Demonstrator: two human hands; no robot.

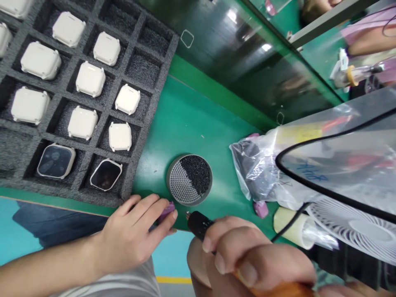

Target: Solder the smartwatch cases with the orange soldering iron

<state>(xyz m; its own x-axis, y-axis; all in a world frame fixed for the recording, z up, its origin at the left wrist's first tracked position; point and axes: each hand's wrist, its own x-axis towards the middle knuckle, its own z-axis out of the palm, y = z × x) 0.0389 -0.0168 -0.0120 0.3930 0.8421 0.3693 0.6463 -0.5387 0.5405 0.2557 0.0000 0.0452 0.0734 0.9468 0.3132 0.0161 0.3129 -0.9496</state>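
My left hand (136, 233) rests at the near edge of the green bench, its fingers closed on a small purple part (167, 210). My right hand (247, 255) is wrapped round an electric screwdriver (199, 225) with a black nose and orange body, its tip pointing left, close to the purple part. Just beyond both hands sits a round tray of small black screws (189, 180). A dark foam tray (148, 107) at the left holds several white watch cases (90, 79) and two cases lying screen up (105, 174).
A clear plastic bag (262, 165) with dark parts lies to the right, beside another purple piece (261, 209). A white fan (355, 231), a roll (291, 227) and a black cable crowd the near right. A glass panel (247, 53) stands behind. Another person's arm (368, 41) shows top right.
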